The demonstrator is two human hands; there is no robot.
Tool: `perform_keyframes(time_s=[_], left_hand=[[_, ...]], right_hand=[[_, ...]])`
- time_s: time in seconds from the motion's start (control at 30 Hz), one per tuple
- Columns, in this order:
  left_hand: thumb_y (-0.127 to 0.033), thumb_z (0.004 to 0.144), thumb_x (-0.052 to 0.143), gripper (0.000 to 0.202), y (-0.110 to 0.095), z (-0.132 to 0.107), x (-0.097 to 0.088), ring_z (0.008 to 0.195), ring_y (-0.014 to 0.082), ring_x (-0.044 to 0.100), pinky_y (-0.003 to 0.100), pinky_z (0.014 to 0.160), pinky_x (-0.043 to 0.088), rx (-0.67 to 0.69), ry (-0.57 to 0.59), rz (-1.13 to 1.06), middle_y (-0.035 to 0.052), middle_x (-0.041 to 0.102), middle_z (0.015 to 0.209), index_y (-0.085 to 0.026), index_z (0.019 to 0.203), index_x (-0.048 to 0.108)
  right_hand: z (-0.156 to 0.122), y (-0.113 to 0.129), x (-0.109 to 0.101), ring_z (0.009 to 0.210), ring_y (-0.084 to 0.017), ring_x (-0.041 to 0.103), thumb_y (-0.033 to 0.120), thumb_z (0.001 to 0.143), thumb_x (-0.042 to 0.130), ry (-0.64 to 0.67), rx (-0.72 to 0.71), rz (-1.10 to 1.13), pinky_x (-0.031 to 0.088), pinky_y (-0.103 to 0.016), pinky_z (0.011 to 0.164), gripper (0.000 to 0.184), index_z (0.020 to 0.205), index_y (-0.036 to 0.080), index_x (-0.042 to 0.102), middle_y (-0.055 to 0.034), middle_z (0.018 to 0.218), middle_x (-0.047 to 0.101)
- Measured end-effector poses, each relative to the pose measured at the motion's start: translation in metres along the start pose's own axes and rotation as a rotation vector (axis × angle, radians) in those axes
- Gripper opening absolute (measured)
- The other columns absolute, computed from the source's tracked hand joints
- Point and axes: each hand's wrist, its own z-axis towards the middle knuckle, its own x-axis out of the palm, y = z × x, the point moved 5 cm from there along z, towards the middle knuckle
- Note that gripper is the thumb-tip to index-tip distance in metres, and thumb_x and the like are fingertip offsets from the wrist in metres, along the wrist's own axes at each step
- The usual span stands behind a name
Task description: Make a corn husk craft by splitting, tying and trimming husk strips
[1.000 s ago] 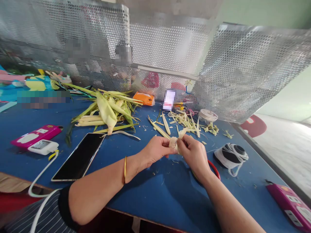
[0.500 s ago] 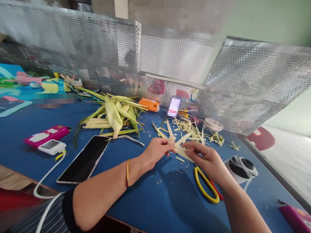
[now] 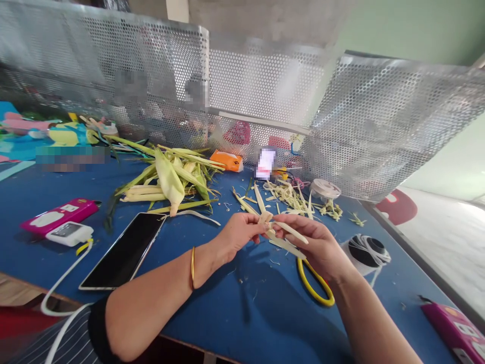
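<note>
Above the blue table (image 3: pixel 242 308), both my hands work a small piece of pale folded leaf strips (image 3: pixel 282 233). My left hand (image 3: pixel 238 233), with a gold bangle on its wrist, pinches the knotted end of the piece. My right hand (image 3: pixel 320 245) pinches the same piece from the right, and two loose strip ends stick out over its fingers. Yellow-handled scissors (image 3: pixel 314 288) lie on the table just under my right hand.
A pile of green and pale leaves (image 3: pixel 170 177) lies at the back left, cut strips (image 3: pixel 291 194) at the back middle. A black phone (image 3: pixel 123 250), a pink device (image 3: pixel 56 215), a spool of white cord (image 3: pixel 366 250) and an orange box (image 3: pixel 226 160) lie around. A perforated metal screen (image 3: pixel 265 96) stands behind.
My hands held the piece bunched close together; the right hand then drew to the right, and the strip ends now fan out over its fingers. The scissors came into sight.
</note>
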Motion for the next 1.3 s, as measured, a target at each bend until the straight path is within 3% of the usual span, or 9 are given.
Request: perform_keyframes(time_s=[0.07,0.17,0.3,0.43,0.6,0.97,1.3], left_hand=[[-0.029,0.068,0.075,0.017,0.0,0.0,0.001,0.051,0.0066,0.046,0.023,0.055,0.038,-0.012,-0.012,0.007,0.0006,0.065,0.065,-0.014,0.072,0.069],[-0.024,0.07,0.072,0.011,0.002,-0.001,0.003,0.05,0.0066,0.046,0.023,0.055,0.038,-0.025,-0.009,0.021,0.0006,0.064,0.064,-0.013,0.069,0.068],[-0.024,0.071,0.071,0.011,0.002,-0.002,0.003,0.05,0.0064,0.046,0.023,0.056,0.038,-0.022,-0.044,0.035,0.0005,0.064,0.065,-0.013,0.071,0.07],[-0.022,0.071,0.07,0.01,0.002,-0.001,-0.001,0.048,0.0061,0.046,0.023,0.054,0.038,-0.015,-0.099,0.059,0.0004,0.064,0.064,-0.012,0.07,0.07],[-0.026,0.071,0.071,0.015,0.006,0.003,-0.004,0.048,0.0059,0.047,0.023,0.054,0.038,-0.012,-0.115,0.025,0.0012,0.065,0.067,-0.012,0.075,0.071],[-0.017,0.072,0.067,0.005,0.001,-0.001,0.002,0.046,0.0064,0.046,0.023,0.053,0.039,-0.001,-0.117,0.083,-0.0013,0.064,0.062,-0.013,0.071,0.071],[-0.025,0.073,0.067,0.012,0.004,-0.002,0.004,0.049,0.0091,0.05,0.023,0.05,0.039,0.119,-0.127,0.277,0.0,0.065,0.064,-0.014,0.074,0.072]], right_hand=[[0.002,-0.001,-0.002,0.069,-0.015,0.06,0.032,0.073,0.074,-0.166,-0.114,-0.093,0.049,-0.031,0.073,0.012,0.08,0.023,0.074,-0.0022,0.078,0.069],[0.001,0.002,0.0,0.064,-0.013,0.054,0.036,0.08,0.069,-0.311,-0.244,-0.143,0.045,-0.028,0.065,0.02,0.068,0.02,0.068,-0.0012,0.072,0.063],[0.002,-0.002,0.006,0.052,-0.011,0.05,0.043,0.083,0.064,-0.272,-0.114,-0.094,0.042,-0.026,0.056,0.024,0.08,0.02,0.064,0.0005,0.066,0.063],[0.0,-0.005,0.005,0.046,-0.009,0.046,0.043,0.077,0.069,-0.264,-0.002,-0.127,0.035,-0.023,0.049,0.027,0.071,0.019,0.058,0.0018,0.062,0.062],[0.0,-0.009,0.004,0.048,-0.011,0.045,0.037,0.072,0.064,-0.271,0.061,-0.187,0.034,-0.025,0.049,0.023,0.062,0.02,0.052,0.0025,0.051,0.054],[0.003,-0.015,0.006,0.052,-0.013,0.048,0.039,0.075,0.061,-0.23,0.041,-0.348,0.037,-0.027,0.054,0.022,0.067,0.02,0.056,0.0024,0.054,0.056],[0.001,-0.015,0.006,0.047,-0.012,0.048,0.036,0.074,0.06,-0.311,0.049,-0.392,0.04,-0.027,0.051,0.02,0.063,0.02,0.056,0.0035,0.049,0.054]])
